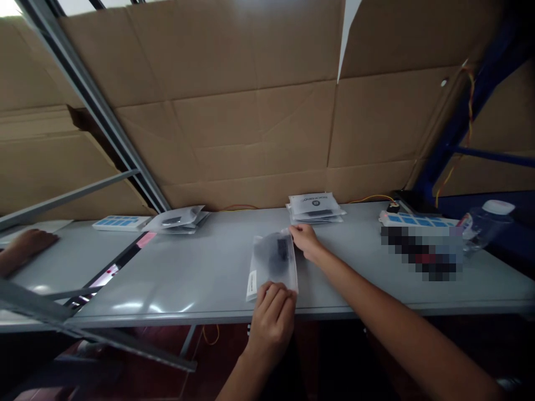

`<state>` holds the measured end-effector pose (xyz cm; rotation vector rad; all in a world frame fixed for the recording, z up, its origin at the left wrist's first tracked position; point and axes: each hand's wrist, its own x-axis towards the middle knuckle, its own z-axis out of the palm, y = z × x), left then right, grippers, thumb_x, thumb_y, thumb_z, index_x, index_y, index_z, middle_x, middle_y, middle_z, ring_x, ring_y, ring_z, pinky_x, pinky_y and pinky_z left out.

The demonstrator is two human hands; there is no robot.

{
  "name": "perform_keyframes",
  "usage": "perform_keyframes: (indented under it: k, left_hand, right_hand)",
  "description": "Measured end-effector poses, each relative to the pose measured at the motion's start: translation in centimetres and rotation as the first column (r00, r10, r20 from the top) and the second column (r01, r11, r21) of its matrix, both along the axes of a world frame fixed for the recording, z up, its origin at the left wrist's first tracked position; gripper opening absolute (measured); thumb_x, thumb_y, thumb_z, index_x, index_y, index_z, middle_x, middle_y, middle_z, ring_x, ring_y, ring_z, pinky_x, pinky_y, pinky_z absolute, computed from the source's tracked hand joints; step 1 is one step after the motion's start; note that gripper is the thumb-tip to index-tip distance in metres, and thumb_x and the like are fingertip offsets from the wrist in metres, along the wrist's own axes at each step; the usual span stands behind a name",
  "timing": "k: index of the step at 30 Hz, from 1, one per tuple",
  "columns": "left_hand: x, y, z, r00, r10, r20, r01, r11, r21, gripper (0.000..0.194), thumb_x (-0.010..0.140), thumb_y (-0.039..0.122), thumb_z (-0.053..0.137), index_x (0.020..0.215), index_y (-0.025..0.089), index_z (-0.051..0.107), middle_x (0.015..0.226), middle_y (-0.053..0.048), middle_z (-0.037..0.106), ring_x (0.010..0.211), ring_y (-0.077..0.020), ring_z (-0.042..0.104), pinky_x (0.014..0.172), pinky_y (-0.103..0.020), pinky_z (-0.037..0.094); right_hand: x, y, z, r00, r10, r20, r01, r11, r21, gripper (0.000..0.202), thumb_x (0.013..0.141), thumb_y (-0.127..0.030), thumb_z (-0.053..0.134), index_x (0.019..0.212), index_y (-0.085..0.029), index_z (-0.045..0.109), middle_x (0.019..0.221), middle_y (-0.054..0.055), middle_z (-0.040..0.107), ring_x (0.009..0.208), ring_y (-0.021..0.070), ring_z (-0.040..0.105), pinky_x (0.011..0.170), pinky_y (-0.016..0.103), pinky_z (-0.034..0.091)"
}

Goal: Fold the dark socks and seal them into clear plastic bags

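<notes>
A translucent zip bag [270, 262] with a dark item inside and a white label at its lower left lies near the front edge of the grey table [188, 267]. My left hand [275, 314] grips the bag's near end with curled fingers. At its far right corner, my right hand [306, 240] pinches the edge between thumb and fingers. Behind it rests a stack of printed white bags [315, 206]. Another pile of translucent bags [178, 219] lies to the far left.
White boxes with blue squares stand at left [121, 223] and right [418, 219]. A clear bottle [487, 225] is at the far right, near a blurred-out patch. Another person's hand [35, 243] rests on the neighbouring table. Cardboard [251, 122] and a metal post [100, 106] rise behind.
</notes>
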<state>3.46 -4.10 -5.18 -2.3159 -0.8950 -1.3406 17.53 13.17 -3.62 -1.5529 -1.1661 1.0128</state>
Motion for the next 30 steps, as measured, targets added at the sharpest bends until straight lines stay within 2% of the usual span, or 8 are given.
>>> perform_keyframes:
  k: [4,11,15,17,20,25,27,30]
  left_hand:
    - [-0.1,-0.2,0.0,0.999,0.043,-0.011,-0.043,0.998,-0.035,0.019,0.094,-0.001,0.066,0.091,0.017,0.060,0.084,-0.005,0.067,0.086,-0.0200,0.064,0.084,-0.040,0.053]
    - [-3.3,-0.9,-0.2,0.998,-0.050,-0.026,0.049,0.997,-0.053,0.027,0.098,-0.003,0.055,0.114,0.015,0.066,0.106,-0.009,0.072,0.109,-0.0214,0.069,0.110,-0.046,0.054]
    - [-7.2,-1.1,-0.2,0.992,0.098,0.075,-0.084,0.982,-0.169,0.027,0.097,0.005,0.058,0.114,0.023,0.069,0.105,-0.006,0.074,0.110,-0.0231,0.071,0.105,-0.044,0.056]
    - [-9.1,-0.7,0.2,0.957,0.252,0.143,-0.194,0.925,-0.327,0.020,0.097,0.014,0.059,0.109,0.025,0.070,0.104,-0.005,0.074,0.101,-0.0232,0.072,0.093,-0.040,0.059]
    - [-10.8,0.7,1.3,0.867,0.454,0.206,-0.236,0.738,-0.632,0.026,0.098,0.026,0.050,0.118,0.025,0.066,0.108,-0.006,0.076,0.090,-0.0227,0.075,0.078,-0.036,0.060]
    - [-9.7,4.2,3.1,0.848,0.490,0.202,-0.026,0.420,-0.907,0.052,0.097,0.054,0.051,0.137,0.019,0.050,0.085,-0.004,0.073,0.061,-0.0206,0.070,0.053,-0.031,0.056]
    - [-8.3,5.3,3.6,0.846,0.427,0.319,0.123,0.426,-0.896,0.059,0.094,0.055,0.057,0.141,0.021,0.044,0.086,-0.002,0.069,0.058,-0.0178,0.068,0.046,-0.026,0.054]
    - [-5.8,7.1,5.4,0.776,0.302,0.554,0.322,0.565,-0.759,0.064,0.092,0.052,0.066,0.143,0.024,0.041,0.094,-0.002,0.066,0.061,-0.0155,0.067,0.043,-0.026,0.057]
  right_hand:
    - [0.9,0.0,0.8,0.991,0.133,-0.032,-0.135,0.985,-0.111,0.038,0.101,-0.040,0.068,0.132,-0.018,0.064,0.129,0.010,0.067,0.107,0.0232,0.069,0.090,0.045,0.061]
    - [3.5,-1.2,2.8,0.964,0.253,-0.086,-0.262,0.958,-0.117,0.018,0.102,-0.026,0.061,0.090,-0.014,0.068,0.084,0.004,0.071,0.052,0.0092,0.062,0.041,0.021,0.045]
    - [6.0,-3.9,3.2,0.941,0.324,-0.101,-0.335,0.934,-0.128,0.015,0.090,-0.020,0.073,0.078,-0.016,0.065,0.073,0.003,0.071,0.049,0.0087,0.061,0.038,0.019,0.041]
    - [7.3,-5.5,3.1,0.926,0.360,-0.112,-0.375,0.912,-0.167,0.018,0.089,-0.025,0.076,0.078,-0.017,0.064,0.076,0.005,0.073,0.052,0.0121,0.066,0.038,0.021,0.044]
    - [7.8,-7.3,2.8,0.911,0.400,-0.101,-0.412,0.890,-0.194,0.026,0.092,-0.040,0.075,0.087,-0.017,0.064,0.080,0.006,0.074,0.055,0.0159,0.070,0.039,0.024,0.050]
    - [4.8,-9.1,1.6,0.889,0.456,-0.045,-0.457,0.873,-0.172,0.029,0.100,-0.043,0.064,0.086,-0.018,0.060,0.065,0.000,0.065,0.039,0.0116,0.059,0.031,0.021,0.039]
    - [4.0,-9.5,1.6,0.898,0.438,-0.050,-0.441,0.888,-0.132,0.029,0.101,-0.041,0.062,0.082,-0.020,0.056,0.063,-0.002,0.063,0.040,0.0107,0.058,0.032,0.021,0.039]
    - [5.0,-9.0,3.3,0.942,0.327,-0.079,-0.323,0.944,0.064,0.028,0.098,-0.048,0.063,0.090,-0.022,0.056,0.067,-0.003,0.063,0.046,0.0123,0.062,0.035,0.022,0.043]
